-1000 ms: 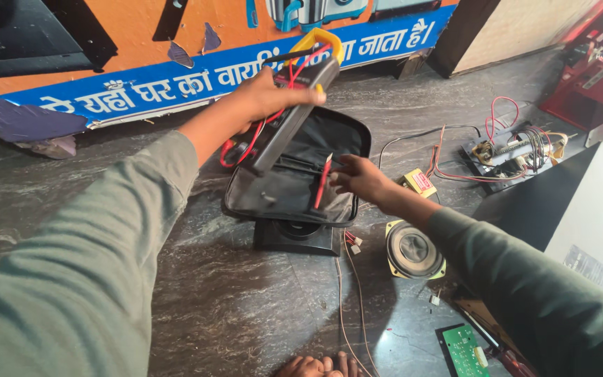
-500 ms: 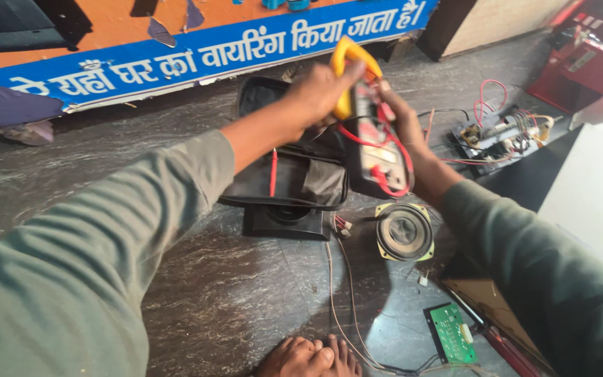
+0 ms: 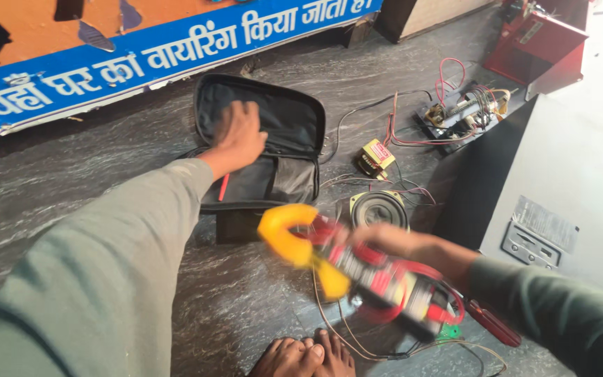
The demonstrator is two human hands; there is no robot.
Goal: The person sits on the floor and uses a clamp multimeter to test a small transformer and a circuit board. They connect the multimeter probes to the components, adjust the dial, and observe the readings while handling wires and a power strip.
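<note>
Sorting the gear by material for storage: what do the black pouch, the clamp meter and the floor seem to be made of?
The black pouch looks like woven fabric: matte, soft-sided, with a sewn edge; the left hand rests on it. The clamp meter in the right hand looks like moulded plastic, with glossy yellow jaws and a red-and-dark body, though blurred. The floor looks like polished dark stone with pale veining.

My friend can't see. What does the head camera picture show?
The right hand holds a blurred red clamp meter with yellow jaws above a dark stone floor. The left hand rests on an open black pouch, near a round speaker.
</note>
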